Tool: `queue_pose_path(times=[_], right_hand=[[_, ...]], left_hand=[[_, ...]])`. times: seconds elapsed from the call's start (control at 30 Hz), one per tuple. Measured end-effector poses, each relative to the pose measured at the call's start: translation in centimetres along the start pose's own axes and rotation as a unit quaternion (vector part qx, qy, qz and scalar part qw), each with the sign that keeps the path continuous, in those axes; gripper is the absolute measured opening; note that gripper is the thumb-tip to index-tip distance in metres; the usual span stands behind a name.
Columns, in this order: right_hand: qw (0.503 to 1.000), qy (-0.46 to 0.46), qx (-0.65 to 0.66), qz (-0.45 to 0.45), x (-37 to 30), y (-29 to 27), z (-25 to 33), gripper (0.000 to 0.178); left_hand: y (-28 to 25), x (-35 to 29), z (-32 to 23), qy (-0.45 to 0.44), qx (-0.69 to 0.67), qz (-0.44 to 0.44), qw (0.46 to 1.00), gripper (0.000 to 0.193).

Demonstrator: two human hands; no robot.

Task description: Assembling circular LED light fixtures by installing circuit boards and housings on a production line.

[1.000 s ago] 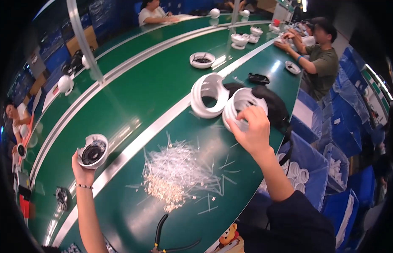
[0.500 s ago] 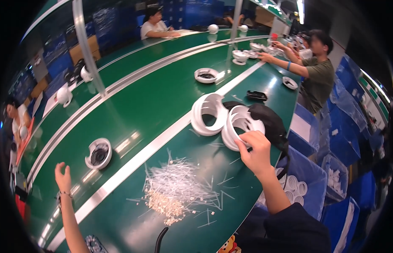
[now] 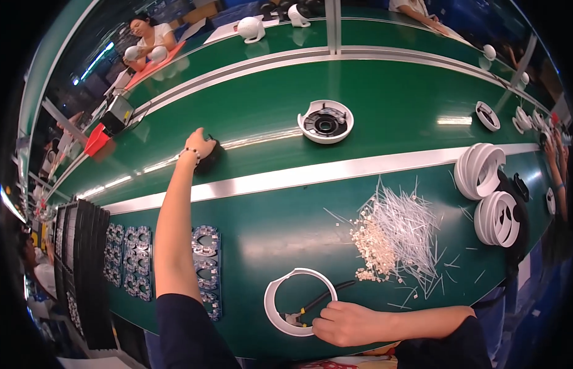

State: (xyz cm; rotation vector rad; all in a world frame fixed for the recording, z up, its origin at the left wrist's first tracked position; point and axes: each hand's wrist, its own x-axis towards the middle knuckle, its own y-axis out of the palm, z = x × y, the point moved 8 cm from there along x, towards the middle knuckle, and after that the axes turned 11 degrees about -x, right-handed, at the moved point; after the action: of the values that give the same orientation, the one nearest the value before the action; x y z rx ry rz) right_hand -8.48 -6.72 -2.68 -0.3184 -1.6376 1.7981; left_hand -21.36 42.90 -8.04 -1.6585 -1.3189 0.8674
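My right hand (image 3: 345, 323) is closed on the rim of a white plastic ring (image 3: 271, 307) with a notch at its upper left, low over the near edge of the bench. Through the ring I see cutting pliers (image 3: 311, 305) with dark and yellow handles. My left hand (image 3: 200, 142) reaches out over the green belt, fingers curled round a small black part (image 3: 212, 154) whose shape is mostly hidden. Right of it on the belt sits a white round housing (image 3: 325, 123) with black parts inside.
White cable ties (image 3: 406, 227) and small beige pieces (image 3: 372, 249) lie heaped on the bench. Stacked white rings (image 3: 497, 218) stand at the right. Blue circuit boards (image 3: 137, 261) and black trays (image 3: 83, 264) are at the left. People sit across the belt.
My view has swung to the left. The right hand has come from the stacked rings to the near bench edge with one ring. My left hand, open before, now grips the black part.
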Motion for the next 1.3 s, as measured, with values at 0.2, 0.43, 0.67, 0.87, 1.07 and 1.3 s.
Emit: queue_pose_path(times=[0.2, 0.43, 0.67, 0.87, 1.07, 1.3], right_hand=[[0.990, 0.108, 0.087, 0.030, 2.7, -0.6, -3.2, 0.071], [0.957, 0.224, 0.054, 0.179, 4.9, 1.0, -5.4, 0.107], [0.956, 0.263, 0.112, 0.066, 3.7, 0.0, -6.9, 0.112], [0.636, 0.393, 0.569, -0.343, 1.3, -1.1, -15.0, 0.103], [0.478, 0.431, 0.670, -0.369, 2.8, 1.7, -16.8, 0.086], [0.599, 0.374, 0.598, -0.379, 3.6, -0.6, -16.5, 0.113]], left_hand=[[-0.6, -0.7, -0.9, -0.100, -0.029, 0.140, 0.985, 0.073], [-1.6, -3.8, -1.1, -0.125, -0.019, 0.184, 0.975, 0.052], [0.7, -11.6, -3.2, -0.086, -0.614, 0.118, 0.776, 0.025], [2.2, -21.7, -7.4, -0.064, -0.775, 0.010, 0.629, 0.046], [2.9, -27.9, -13.2, 0.060, -0.761, 0.012, 0.646, 0.081], [1.5, -32.0, -13.7, 0.043, -0.783, 0.205, 0.586, 0.067]])
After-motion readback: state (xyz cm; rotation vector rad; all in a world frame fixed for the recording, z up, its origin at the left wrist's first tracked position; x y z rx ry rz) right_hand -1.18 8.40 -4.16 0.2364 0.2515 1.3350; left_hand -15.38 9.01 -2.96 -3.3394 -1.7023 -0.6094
